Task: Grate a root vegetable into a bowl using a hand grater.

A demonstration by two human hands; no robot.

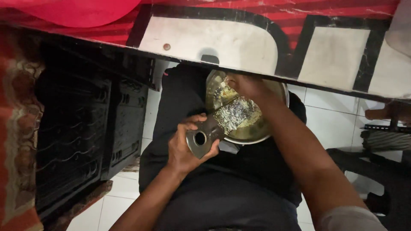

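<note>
While the left hand (pixel 184 147) clamps the flat steel grater (pixel 222 122) over the round metal bowl (pixel 257 128) on the lap, the right hand (pixel 246 85) pinches a pale piece against it; fingertips could scrape the teeth.

Two hands (pixel 188 145), one metal grater (pixel 222 122), one steel bowl (pixel 250 132).

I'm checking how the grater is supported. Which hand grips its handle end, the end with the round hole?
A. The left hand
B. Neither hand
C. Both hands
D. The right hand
A: the left hand wraps the handle end of the flat metal grater, while the right hand is up at the grater's far end, over the steel bowl.
</note>
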